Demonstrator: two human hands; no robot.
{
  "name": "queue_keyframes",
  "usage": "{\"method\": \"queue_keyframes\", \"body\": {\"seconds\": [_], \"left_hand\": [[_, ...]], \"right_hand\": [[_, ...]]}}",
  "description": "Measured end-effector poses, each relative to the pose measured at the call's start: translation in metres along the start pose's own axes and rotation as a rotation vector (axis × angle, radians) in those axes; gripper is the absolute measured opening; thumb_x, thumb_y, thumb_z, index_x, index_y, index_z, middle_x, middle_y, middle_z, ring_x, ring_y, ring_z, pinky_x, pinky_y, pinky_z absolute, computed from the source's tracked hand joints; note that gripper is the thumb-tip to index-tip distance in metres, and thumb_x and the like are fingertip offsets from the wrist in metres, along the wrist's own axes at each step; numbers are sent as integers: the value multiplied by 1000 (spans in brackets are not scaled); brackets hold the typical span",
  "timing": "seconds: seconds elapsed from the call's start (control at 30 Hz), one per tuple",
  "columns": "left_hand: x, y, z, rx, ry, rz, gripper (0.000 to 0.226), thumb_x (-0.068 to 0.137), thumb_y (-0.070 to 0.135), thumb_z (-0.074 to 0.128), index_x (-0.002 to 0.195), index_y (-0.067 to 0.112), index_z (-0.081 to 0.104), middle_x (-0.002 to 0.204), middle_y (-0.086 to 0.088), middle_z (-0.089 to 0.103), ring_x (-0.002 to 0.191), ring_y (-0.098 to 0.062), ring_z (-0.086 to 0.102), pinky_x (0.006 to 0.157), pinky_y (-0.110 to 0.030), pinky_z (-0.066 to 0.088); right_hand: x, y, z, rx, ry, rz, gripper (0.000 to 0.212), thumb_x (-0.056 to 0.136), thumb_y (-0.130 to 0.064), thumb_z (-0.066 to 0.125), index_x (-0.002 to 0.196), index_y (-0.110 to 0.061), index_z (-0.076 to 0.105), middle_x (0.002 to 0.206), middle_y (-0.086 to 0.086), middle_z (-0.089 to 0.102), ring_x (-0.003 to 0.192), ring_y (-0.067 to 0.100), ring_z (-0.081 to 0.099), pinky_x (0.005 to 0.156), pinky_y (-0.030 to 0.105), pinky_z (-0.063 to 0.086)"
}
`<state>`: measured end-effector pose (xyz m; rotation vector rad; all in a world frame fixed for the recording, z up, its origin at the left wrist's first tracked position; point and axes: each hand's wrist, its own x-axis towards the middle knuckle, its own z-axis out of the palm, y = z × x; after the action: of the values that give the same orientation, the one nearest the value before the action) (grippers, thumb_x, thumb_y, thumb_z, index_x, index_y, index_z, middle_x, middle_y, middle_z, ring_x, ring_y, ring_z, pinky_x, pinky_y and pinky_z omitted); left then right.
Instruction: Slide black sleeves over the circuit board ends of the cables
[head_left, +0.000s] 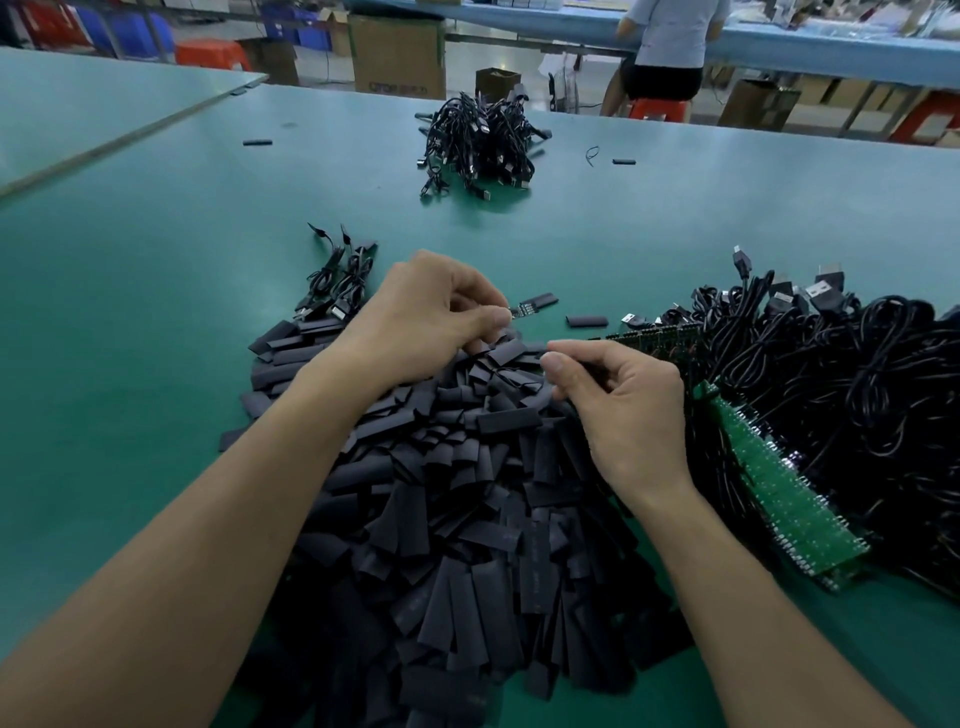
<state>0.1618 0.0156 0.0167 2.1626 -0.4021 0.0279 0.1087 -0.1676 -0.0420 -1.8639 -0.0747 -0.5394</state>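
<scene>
A big heap of flat black sleeves (457, 499) covers the green table in front of me. My left hand (421, 317) hovers over the heap's far edge and pinches a small circuit board (521, 310) whose far end sits inside a black sleeve (543, 301). My right hand (618, 410) is a little nearer and to the right, thumb and forefinger pinching a thin black cable (592, 366) above the sleeves. To the right lies a tangle of black USB cables (831, 374) with rows of green circuit boards (784, 499).
A small bunch of sleeved cables (337, 280) lies left of my left hand. A larger pile of cables (483, 143) sits further back. Loose sleeves (587, 320) lie on the green table (156, 291). A person (670, 47) sits at a far bench among cardboard boxes.
</scene>
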Motion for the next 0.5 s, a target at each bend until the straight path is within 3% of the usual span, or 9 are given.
{"method": "queue_keyframes", "body": {"seconds": [0.07,0.2,0.33,0.4,0.5], "left_hand": [[0,0,-1,7,41,10,5,93,19,71,89,21,74,71,6,75,64,-12,71,72,-33,60],[0,1,-1,14,45,13,5,93,18,71,88,21,73,69,7,74,64,-12,71,70,-31,60],[0,0,-1,23,41,13,4,93,18,71,91,20,74,70,4,74,63,-11,70,73,-30,61],[0,1,-1,24,36,10,4,94,19,70,92,20,74,73,3,74,64,-10,70,73,-29,61],[0,1,0,25,33,2,3,93,19,71,93,19,73,74,4,74,64,-10,70,73,-27,60]], "right_hand": [[-3,-2,2,-69,-52,-32,6,80,-32,81,84,-32,77,77,-17,74,73,-3,68,69,12,50],[-2,-3,6,-286,-88,-110,17,95,-32,64,102,-24,77,96,-9,70,89,1,62,77,5,39],[1,3,11,-600,-127,-115,26,100,-24,57,115,-11,73,107,5,62,105,23,53,89,24,37],[1,5,13,-708,-169,-106,28,98,-31,60,114,-13,74,109,4,59,107,24,50,94,32,39],[1,4,11,-721,-199,-102,25,94,-35,65,110,-19,76,105,-1,56,106,22,49,92,30,39]]}}
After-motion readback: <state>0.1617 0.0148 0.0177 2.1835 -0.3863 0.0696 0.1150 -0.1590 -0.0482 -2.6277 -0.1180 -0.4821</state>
